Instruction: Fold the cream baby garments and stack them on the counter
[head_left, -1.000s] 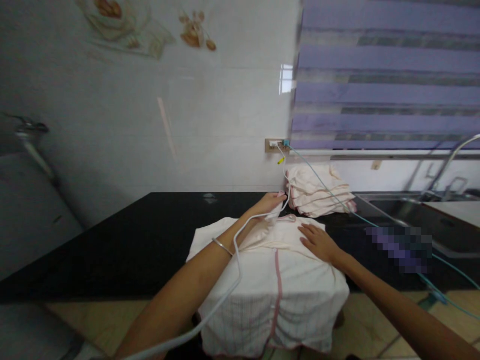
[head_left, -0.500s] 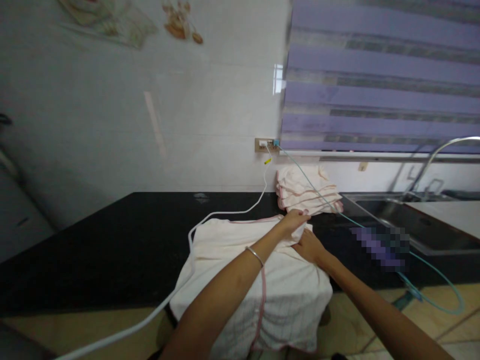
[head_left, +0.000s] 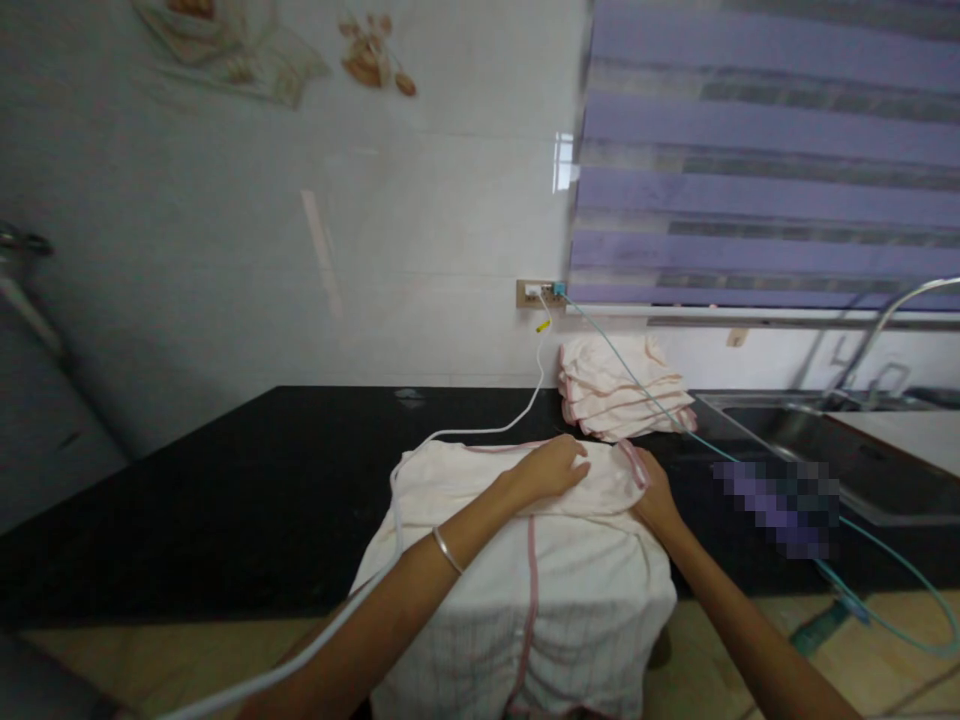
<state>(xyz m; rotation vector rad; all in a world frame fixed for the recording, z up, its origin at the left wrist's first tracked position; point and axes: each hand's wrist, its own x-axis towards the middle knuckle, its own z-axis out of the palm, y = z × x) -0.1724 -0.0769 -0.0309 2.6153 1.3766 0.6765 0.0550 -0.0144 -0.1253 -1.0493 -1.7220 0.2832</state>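
Observation:
A cream cloth with pink trim (head_left: 525, 560) lies on the black counter (head_left: 225, 500) and hangs over its front edge. My left hand (head_left: 551, 468) rests on the cloth's folded top part, fingers curled loosely against it. My right hand (head_left: 654, 495) grips the cloth's right far corner by the pink edge. A stack of folded cream cloths (head_left: 622, 395) sits just behind, against the wall.
A white cable (head_left: 480, 430) and a teal cable (head_left: 675, 420) run from the wall socket (head_left: 538, 292) across the counter. A steel sink (head_left: 817, 440) with a tap (head_left: 885, 325) lies at the right. A purple blind (head_left: 765, 160) hangs above.
My hands have shifted on the cloth: the left moved from the far edge onto the top, the right moved to the right corner and took hold. The cloth's far part is now folded over.

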